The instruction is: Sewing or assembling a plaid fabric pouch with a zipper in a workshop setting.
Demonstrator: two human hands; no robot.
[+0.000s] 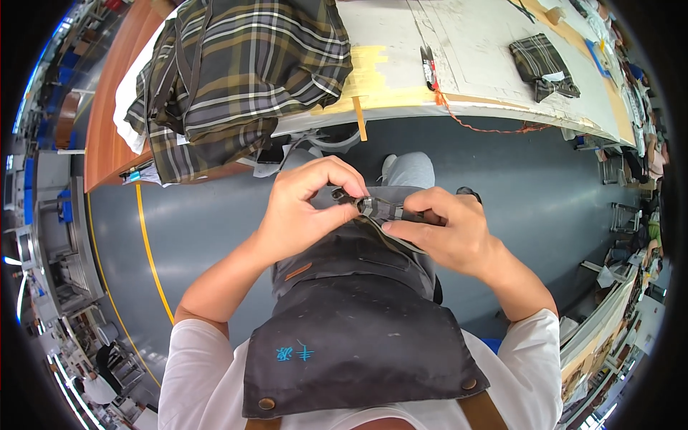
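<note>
In front of my apron [351,315], both hands hold a small piece of dark plaid fabric [385,209] above my lap. My left hand [301,208] pinches its left end between thumb and fingertips. With thumb and bent fingers, my right hand [455,229] grips the other end. The piece looks folded or rolled into a narrow strip, and part of it hides behind my right fingers. A large heap of matching plaid cloth [251,64] lies on the table to the left, with some of it hanging over the front edge.
The white worktable [473,43] spans the far side, with yellow tape [369,68] on it. Red-and-black thread snips [428,68] lie there on an orange cord [462,123]. A folded plaid piece [545,66] rests at the right. Yellow lines [152,247] mark the grey floor.
</note>
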